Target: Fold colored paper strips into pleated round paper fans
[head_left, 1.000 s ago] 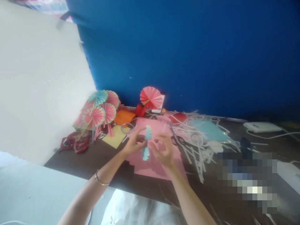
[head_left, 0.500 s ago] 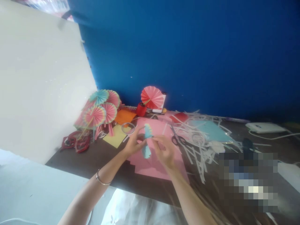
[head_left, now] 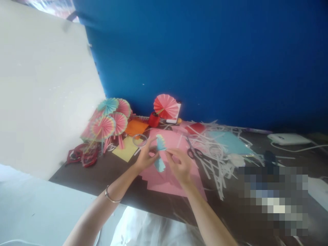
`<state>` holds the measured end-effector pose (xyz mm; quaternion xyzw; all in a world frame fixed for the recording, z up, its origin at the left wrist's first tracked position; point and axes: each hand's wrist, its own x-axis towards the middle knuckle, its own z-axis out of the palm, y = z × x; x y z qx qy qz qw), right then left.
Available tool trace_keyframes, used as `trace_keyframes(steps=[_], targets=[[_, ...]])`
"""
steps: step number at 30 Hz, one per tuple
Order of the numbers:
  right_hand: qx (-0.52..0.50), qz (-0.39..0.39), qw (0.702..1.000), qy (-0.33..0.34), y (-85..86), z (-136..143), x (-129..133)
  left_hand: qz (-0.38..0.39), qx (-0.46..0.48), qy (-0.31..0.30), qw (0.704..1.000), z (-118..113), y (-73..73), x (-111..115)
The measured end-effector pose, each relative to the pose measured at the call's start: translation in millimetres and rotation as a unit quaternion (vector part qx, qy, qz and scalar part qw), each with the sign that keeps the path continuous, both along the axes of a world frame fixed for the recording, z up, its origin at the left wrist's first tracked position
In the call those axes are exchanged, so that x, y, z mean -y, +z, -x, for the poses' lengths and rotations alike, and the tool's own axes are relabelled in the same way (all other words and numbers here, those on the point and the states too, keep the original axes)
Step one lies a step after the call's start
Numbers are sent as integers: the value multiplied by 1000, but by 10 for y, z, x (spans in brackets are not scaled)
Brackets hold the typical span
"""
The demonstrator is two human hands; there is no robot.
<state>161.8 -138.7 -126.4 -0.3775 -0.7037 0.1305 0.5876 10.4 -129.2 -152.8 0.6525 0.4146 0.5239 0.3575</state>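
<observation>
Both forearms reach forward over the pink sheet (head_left: 169, 181). left hand (head_left: 144, 158) and right hand (head_left: 179, 165) each pinch the pleated light-blue paper strip (head_left: 160, 153) from either side, fingers curled, strip upright just above the sheet. Scissors (head_left: 192, 152) right of sheet; paper fans (head_left: 109, 123) far left beyond it

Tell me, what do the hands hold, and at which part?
Both hands, left and right, pinch a folded light-blue paper strip at its middle.
</observation>
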Motion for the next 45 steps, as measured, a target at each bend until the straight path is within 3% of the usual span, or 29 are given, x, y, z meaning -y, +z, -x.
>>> trace_keyframes(steps=[18,27,36,45], targets=[[145,-82,986,-6,-139,-132,-100,-61,-126,79,987,60,-21,-28],[47,-34,998,-6,-39,-57,-74,-80,-145,81,983,81,-18,-40],[-84,122,986,71,-40,-30,-80,-90,-138,77,983,75,-16,-32],[-63,58,996,31,-50,-22,-59,-105,-142,69,982,83,-40,-46]])
